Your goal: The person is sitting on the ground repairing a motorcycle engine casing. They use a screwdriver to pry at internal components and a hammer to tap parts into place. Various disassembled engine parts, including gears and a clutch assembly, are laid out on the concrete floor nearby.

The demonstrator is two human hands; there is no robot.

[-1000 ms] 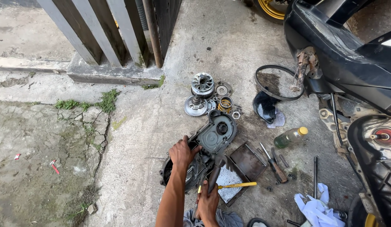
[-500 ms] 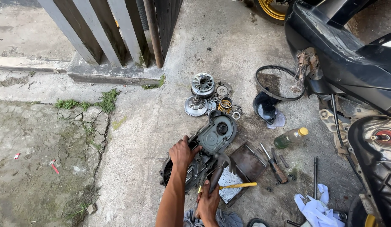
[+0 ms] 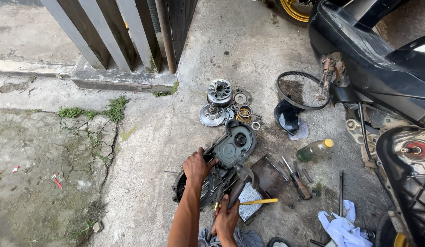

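Note:
A dark metal engine cover (image 3: pixel 230 151) lies on the concrete ground in the middle of the head view. My left hand (image 3: pixel 197 167) rests on its left edge, fingers curled over the rim. My right hand (image 3: pixel 226 218) grips the handle of a hammer (image 3: pixel 240 180) whose head sits against the cover's lower side. A yellow-handled tool (image 3: pixel 258 201) lies just right of that hand.
Pulley and clutch parts (image 3: pixel 220 103) lie beyond the cover. A drive belt (image 3: pixel 300 90), a dark cup (image 3: pixel 288 116), an oil bottle (image 3: pixel 314 150), a tray (image 3: pixel 267 176), screwdrivers (image 3: pixel 297 180) and a white rag (image 3: pixel 342 226) lie right. A scooter (image 3: pixel 386 82) stands at right, a gate (image 3: pixel 121 36) behind.
Both hands stay on the cover and the hammer; they have barely shifted. The view is nearly the same.

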